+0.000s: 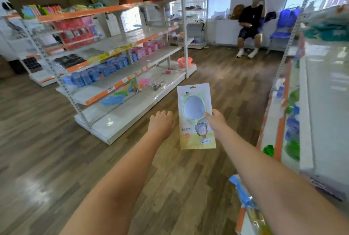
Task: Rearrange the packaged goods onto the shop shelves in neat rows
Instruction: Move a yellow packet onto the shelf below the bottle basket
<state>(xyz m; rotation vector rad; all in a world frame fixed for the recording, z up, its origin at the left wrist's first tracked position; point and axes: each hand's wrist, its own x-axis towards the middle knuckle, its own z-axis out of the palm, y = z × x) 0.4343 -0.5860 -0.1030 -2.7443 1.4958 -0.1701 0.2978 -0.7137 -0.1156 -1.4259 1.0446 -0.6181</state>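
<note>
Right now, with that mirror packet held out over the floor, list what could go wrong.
1. The right hand pinches the flat white-and-yellow mirror packet by one edge only; the left hand is off it, so it could slip onto the wooden floor.
2. The long white shelf with orange trim sits close beside the right arm; its green and blue goods could be knocked off.
3. The view is blurred, which suggests quick movement, so placement may be sloppy.

Glossy plastic packet (pixel 196 117) with printed paper-look front; wood-grain floor (pixel 47 140) below it, slight sheen; shelf unit (pixel 132 113) left of packet, smooth white-painted metal.
</note>
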